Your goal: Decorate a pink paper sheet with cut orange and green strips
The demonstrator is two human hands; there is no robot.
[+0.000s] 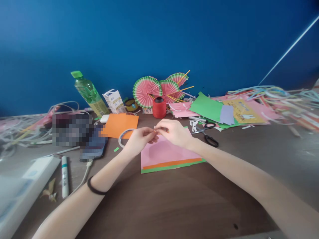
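Note:
My left hand (139,139) grips a thin white tape roll (124,135), its fingers pinched near the roll's edge. My right hand (173,131) meets it fingertip to fingertip, pinched on what looks like the tape's end, too small to be sure. Both hands hover over a stack of pink, orange and green paper sheets (169,157) lying on the brown table (174,205). A black band circles my left wrist.
Black-handled scissors (208,134) lie right of the hands. An orange sheet (119,124), a phone (94,146), a white marker (64,176), a green bottle (89,94), a red cup (159,107), paper fans (149,89) and piles of coloured paper and strips (249,106) crowd the table.

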